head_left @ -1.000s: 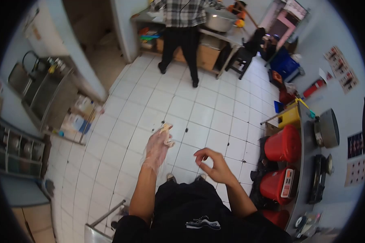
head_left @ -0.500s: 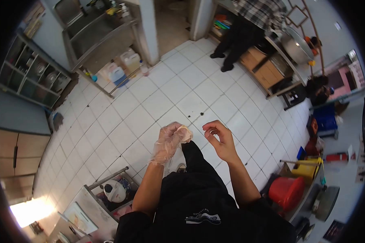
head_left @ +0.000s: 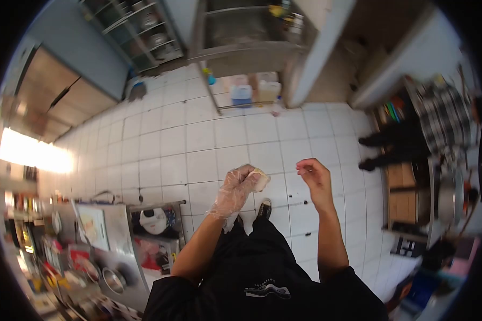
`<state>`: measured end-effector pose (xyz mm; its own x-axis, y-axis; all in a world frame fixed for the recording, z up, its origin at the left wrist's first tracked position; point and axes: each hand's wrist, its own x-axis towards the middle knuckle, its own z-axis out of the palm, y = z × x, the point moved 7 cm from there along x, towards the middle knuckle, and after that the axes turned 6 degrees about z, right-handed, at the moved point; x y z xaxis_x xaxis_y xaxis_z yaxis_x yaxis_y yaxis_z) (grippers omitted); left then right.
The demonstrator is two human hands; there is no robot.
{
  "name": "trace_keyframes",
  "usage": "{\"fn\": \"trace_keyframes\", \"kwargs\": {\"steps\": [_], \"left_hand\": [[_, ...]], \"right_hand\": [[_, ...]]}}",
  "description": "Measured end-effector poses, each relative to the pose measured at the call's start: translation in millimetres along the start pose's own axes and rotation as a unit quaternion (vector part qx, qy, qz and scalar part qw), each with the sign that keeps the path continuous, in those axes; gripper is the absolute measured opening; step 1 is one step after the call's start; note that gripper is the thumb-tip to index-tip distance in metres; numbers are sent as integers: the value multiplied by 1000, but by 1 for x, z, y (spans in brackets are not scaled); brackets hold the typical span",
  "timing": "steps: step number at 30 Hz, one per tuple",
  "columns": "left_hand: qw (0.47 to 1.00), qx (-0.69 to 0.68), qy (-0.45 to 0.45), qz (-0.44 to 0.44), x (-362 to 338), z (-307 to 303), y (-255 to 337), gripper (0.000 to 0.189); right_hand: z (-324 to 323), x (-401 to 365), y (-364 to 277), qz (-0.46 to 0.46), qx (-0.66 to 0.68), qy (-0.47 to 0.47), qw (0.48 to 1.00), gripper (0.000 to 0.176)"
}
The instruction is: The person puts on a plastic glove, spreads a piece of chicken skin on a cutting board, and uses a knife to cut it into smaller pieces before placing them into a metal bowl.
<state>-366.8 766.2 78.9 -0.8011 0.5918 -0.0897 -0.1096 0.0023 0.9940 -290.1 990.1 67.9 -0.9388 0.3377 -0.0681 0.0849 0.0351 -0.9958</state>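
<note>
My left hand (head_left: pixel 236 186) wears a clear plastic glove and is closed around a small pale lump (head_left: pixel 261 181). The lump is cream-coloured and soft-looking, like a piece of food or dough; its exact kind does not show. It sticks out past the thumb side of the fist. Bare and off to the right, my right hand (head_left: pixel 317 184) is raised with loosely bent fingers, apart from the lump. I see nothing held in it. Both hands are in front of my body over the tiled floor (head_left: pixel 203 166).
On the lower left stands a metal table (head_left: pixel 115 214) with a white board (head_left: pixel 92 227) and a bowl (head_left: pixel 114 280). Bottles (head_left: pixel 241 94) stand under the sink counter (head_left: pixel 251 52) ahead. A person in a plaid shirt (head_left: pixel 444 120) is at the right-hand counter, near a large pot (head_left: pixel 451 198).
My view has turned left: the sink now lies ahead and the other person at the far right. The left hand still holds the pale lump. The right hand has moved farther from it.
</note>
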Motion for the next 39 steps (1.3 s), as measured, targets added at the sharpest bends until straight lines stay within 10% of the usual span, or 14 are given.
{"fn": "trace_keyframes", "kwargs": {"steps": [16,25,28,39], "left_hand": [[870,38,491,17,-167,-391,-39,32],[643,232,729,36,-351,-549,-39,32],[538,336,770,-76,-395,-565,-36,27],[319,59,943,-75,-472,-619,-115,30]], "right_hand": [[382,112,11,-26,-213,-321,923,12],[640,78,-19,-186,-304,-518,778,18],[692,83,-17,-203,-302,-551,751,18],[895,160,10,-264,-282,-684,619,14]]}}
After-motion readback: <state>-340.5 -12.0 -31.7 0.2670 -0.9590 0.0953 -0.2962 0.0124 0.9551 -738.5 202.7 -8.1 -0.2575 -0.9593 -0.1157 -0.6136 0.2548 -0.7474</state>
